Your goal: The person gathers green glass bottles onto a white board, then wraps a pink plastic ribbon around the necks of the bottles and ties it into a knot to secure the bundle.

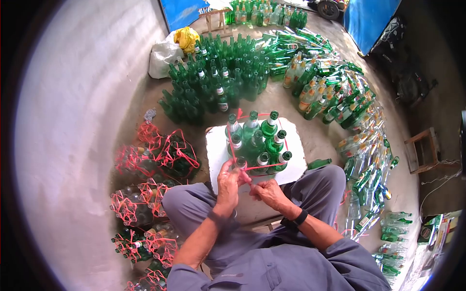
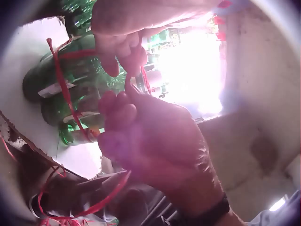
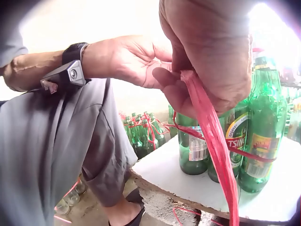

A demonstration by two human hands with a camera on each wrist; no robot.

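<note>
Several green beer bottles (image 1: pixel 256 143) stand in a tight group on a white-topped stand (image 1: pixel 216 167) between the person's knees. Red plastic string (image 1: pixel 267 167) runs round the group, crossing the labels in the right wrist view. At the group's near left corner, the left hand (image 1: pixel 229 184) pinches the string close to a bottle. Just right of it, the right hand (image 1: pixel 273 195) grips the string, its fingers meeting the left fingertips. A flat red tail (image 3: pixel 211 136) hangs from the right hand's fingers. Palms and knuckles partly hide the string between the hands.
Bundles of bottles tied in red string (image 1: pixel 141 203) lie at the left. Upright green bottles (image 1: pixel 208 77) crowd the floor ahead. Loose bottles (image 1: pixel 359 121) are heaped along the right. A wooden frame (image 1: pixel 422 150) leans near the right wall; sacks (image 1: pixel 165 58) sit at the back left.
</note>
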